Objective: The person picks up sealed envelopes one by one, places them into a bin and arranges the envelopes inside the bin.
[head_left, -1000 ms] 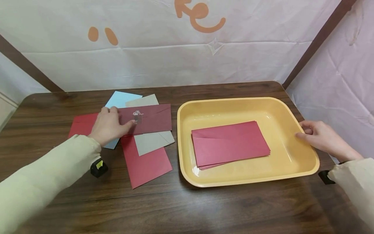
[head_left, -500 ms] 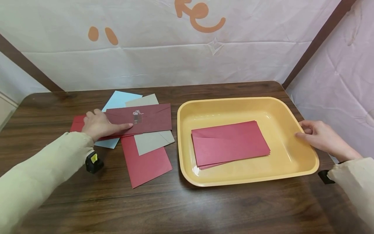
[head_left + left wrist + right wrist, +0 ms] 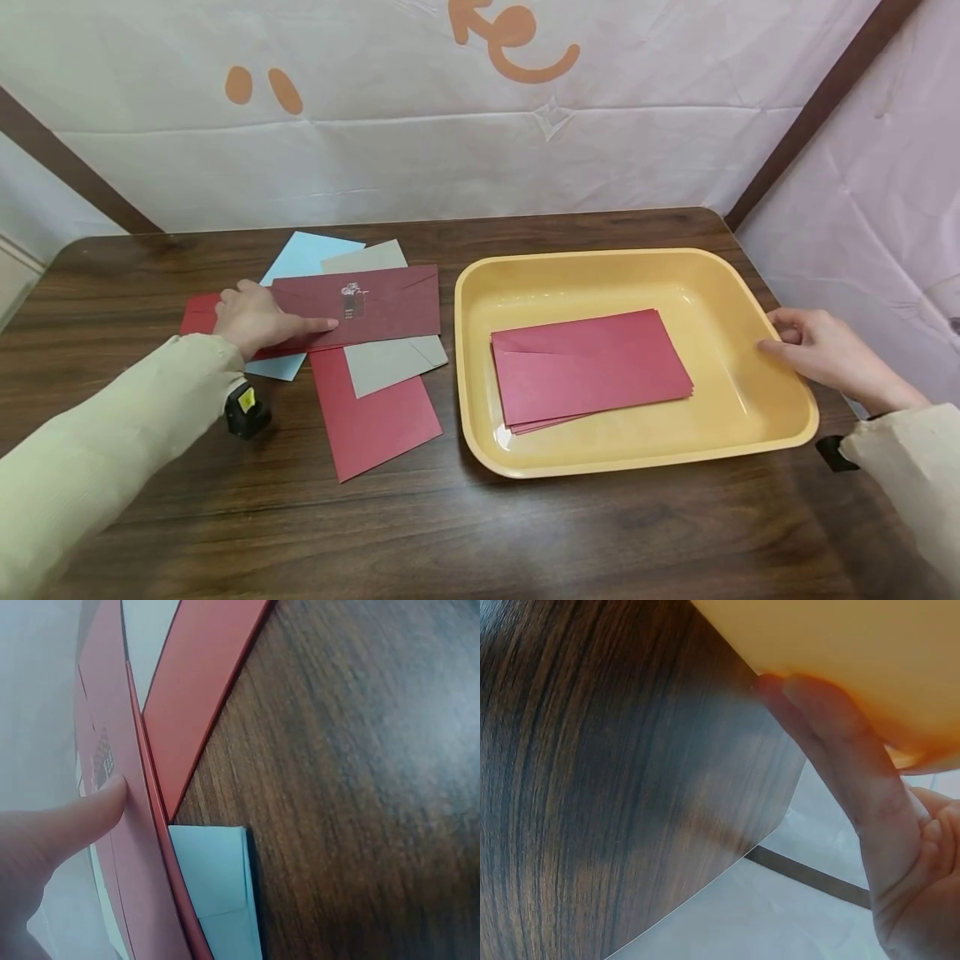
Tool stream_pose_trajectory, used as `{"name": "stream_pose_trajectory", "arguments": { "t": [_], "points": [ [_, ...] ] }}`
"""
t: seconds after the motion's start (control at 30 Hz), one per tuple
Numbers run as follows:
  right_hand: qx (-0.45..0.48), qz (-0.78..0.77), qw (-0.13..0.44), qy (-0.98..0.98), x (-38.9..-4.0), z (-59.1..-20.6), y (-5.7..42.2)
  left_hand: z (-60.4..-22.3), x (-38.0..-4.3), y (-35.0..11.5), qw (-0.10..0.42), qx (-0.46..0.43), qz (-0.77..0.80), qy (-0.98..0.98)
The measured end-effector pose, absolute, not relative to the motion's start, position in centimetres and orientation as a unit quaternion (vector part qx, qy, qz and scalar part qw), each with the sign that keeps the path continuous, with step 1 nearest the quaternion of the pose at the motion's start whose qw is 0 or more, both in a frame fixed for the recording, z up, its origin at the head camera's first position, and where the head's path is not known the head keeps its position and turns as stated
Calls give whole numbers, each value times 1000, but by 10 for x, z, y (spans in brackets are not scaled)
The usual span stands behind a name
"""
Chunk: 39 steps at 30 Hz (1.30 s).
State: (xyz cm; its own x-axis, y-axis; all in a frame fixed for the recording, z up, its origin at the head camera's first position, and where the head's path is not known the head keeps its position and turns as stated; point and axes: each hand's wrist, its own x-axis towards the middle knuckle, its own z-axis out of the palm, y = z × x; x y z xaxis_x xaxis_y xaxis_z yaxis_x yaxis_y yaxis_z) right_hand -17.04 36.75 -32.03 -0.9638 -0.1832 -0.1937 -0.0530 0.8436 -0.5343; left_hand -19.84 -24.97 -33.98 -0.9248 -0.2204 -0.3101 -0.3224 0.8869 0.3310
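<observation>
A dark brown wood-grain table [image 3: 570, 533] stands before a wrinkled white cloth [image 3: 375, 167], which bears, from left to right, two orange ovals [image 3: 239, 85] and an orange curved figure [image 3: 533, 77]; a pale lavender panel [image 3: 892, 233] closes the right side.

Leftmost on the table is a loose pile: one red envelope [image 3: 198, 312] at its left end, one light-blue envelope [image 3: 311, 254], one maroon envelope [image 3: 390, 304] on top, grey paper [image 3: 390, 367] showing on both sides of it, and one lower red envelope [image 3: 382, 437] nearest the wearer. One yellow tray [image 3: 720, 358] follows, holding one crimson stack [image 3: 588, 367] of several envelopes, too closely overlapped to count.

The maroon envelope lies with its long axis left to right, its right end angled slightly away from the wearer and pointing toward the tray. At its left end, the left hand [image 3: 255, 321] lays a straight thumb on its face; the fingertips are hidden, so I cannot tell whether they pinch it. Far right, the right hand [image 3: 832, 350] pinches the tray's rim, two fingers pressed together outside.
</observation>
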Motion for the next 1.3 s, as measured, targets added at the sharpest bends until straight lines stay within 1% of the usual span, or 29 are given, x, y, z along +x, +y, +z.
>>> {"name": "stream_pose_trajectory", "arguments": {
  "t": [0.73, 0.83, 0.97, 1.07, 1.3],
  "points": [
    [-51, -241, 128, 961, -169, -316, 369, -339, -206, -245, 161, -189, 219, 944],
    [-50, -240, 132, 961, -170, -316, 369, -340, -205, -245, 149, -186, 220, 946],
    [-49, -242, 136, 959, -171, -317, 368, -341, -203, -244, 118, -186, 226, 949],
    [-48, -248, 136, 958, -170, -318, 368, -341, -201, -244, 104, -190, 233, 948],
    [-45, -250, 134, 958, -169, -318, 368, -341, -197, -247, 111, -193, 268, 937]
  ]
}}
